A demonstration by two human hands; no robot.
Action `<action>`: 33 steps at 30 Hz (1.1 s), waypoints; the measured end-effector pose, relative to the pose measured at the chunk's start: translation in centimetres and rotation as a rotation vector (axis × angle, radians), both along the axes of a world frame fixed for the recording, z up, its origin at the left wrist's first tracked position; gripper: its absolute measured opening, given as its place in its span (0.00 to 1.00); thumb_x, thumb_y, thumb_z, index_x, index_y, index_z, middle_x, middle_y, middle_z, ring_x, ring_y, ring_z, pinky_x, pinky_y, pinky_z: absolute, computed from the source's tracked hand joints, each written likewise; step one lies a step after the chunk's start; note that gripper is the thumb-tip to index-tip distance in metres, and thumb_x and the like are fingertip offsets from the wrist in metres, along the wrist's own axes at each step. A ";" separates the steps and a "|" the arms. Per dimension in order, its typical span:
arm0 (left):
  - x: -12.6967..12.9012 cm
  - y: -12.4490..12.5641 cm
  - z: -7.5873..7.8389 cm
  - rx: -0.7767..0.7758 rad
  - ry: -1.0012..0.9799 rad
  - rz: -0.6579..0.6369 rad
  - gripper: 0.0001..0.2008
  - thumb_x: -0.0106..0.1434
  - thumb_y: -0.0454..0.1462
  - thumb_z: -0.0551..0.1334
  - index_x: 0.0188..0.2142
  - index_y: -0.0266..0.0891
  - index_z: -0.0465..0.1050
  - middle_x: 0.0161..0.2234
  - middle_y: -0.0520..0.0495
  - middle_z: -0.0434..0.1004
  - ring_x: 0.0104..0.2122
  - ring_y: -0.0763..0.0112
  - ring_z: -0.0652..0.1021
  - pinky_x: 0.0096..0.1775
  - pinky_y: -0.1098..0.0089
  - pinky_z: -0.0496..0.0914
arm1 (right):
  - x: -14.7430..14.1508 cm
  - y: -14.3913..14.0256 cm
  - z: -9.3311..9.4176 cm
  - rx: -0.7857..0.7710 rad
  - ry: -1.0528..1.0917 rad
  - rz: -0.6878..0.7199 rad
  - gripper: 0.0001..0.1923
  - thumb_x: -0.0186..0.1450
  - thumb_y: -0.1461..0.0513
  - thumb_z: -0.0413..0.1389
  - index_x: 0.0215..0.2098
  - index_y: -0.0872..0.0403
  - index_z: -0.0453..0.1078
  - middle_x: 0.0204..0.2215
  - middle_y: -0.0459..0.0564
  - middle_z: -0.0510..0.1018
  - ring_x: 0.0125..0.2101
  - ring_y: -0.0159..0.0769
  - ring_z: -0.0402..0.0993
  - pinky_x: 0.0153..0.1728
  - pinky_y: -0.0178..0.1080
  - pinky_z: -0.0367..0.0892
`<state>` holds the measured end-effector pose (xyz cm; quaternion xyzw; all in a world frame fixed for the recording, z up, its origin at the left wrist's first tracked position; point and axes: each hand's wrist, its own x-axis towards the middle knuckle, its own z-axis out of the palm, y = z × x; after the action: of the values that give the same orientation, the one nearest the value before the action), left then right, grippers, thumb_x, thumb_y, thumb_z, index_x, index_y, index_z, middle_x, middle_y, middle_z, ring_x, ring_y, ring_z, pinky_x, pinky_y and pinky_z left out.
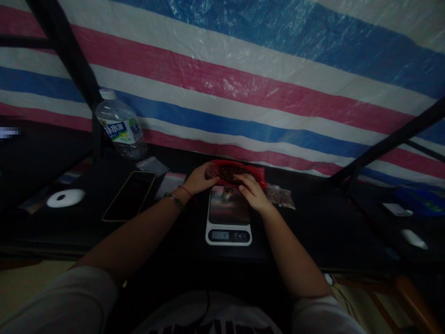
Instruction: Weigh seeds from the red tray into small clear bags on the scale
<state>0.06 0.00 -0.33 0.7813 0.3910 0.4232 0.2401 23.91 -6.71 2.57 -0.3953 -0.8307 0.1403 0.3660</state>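
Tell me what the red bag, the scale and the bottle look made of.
Red bag: thin glossy plastic, likely, since it crinkles and shines.
Scale: reflective top plate, perhaps steel or glass, on a white plastic-looking base.
Bottle: clear plastic, judging by its see-through ribbed wall, with a white cap.

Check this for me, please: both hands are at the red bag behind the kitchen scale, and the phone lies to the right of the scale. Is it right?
Not quite. The phone lies to the left of the kitchen scale, as the head view shows. The rest holds: the left hand and right hand are at the red bag behind the scale.
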 end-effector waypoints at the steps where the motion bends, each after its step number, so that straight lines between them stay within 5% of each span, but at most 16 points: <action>1: 0.0 0.0 0.0 -0.004 0.002 0.003 0.27 0.56 0.42 0.65 0.54 0.36 0.66 0.47 0.44 0.75 0.45 0.63 0.76 0.49 0.64 0.70 | -0.1 0.0 0.0 -0.003 -0.002 0.007 0.19 0.68 0.60 0.48 0.56 0.51 0.65 0.49 0.53 0.74 0.53 0.42 0.66 0.56 0.49 0.59; 12: 0.0 0.2 -0.2 -0.028 0.001 0.018 0.26 0.57 0.43 0.63 0.53 0.36 0.67 0.46 0.42 0.76 0.44 0.62 0.77 0.48 0.63 0.70 | 0.6 2.2 -1.3 0.020 0.052 -0.300 0.14 0.64 0.66 0.49 0.43 0.53 0.74 0.42 0.52 0.78 0.45 0.38 0.73 0.50 0.42 0.66; 19: -0.2 0.1 -0.1 -0.035 -0.009 0.004 0.23 0.57 0.43 0.62 0.50 0.36 0.68 0.43 0.45 0.77 0.41 0.64 0.77 0.46 0.64 0.71 | -0.8 6.0 -0.3 -0.182 -0.363 -0.172 0.16 0.61 0.68 0.55 0.47 0.55 0.74 0.47 0.55 0.78 0.47 0.39 0.73 0.51 0.40 0.64; 24: -0.3 0.0 0.1 -0.053 0.004 0.015 0.23 0.57 0.43 0.63 0.50 0.36 0.68 0.44 0.44 0.77 0.41 0.63 0.77 0.46 0.63 0.71 | -1.9 8.2 0.7 -0.257 -0.653 -0.135 0.14 0.59 0.69 0.57 0.42 0.55 0.77 0.41 0.54 0.81 0.41 0.39 0.76 0.45 0.35 0.66; 33: -0.3 0.0 0.2 -0.077 0.004 0.016 0.23 0.57 0.42 0.63 0.51 0.36 0.68 0.43 0.45 0.77 0.41 0.64 0.78 0.45 0.64 0.72 | -1.3 8.8 1.2 -0.155 -0.643 -0.162 0.15 0.58 0.70 0.54 0.39 0.55 0.79 0.38 0.53 0.82 0.39 0.39 0.77 0.44 0.36 0.67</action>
<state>-0.23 -0.01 -0.15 0.7691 0.4139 0.4080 0.2659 22.63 2.05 3.77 -0.5107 -0.8563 0.0419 0.0642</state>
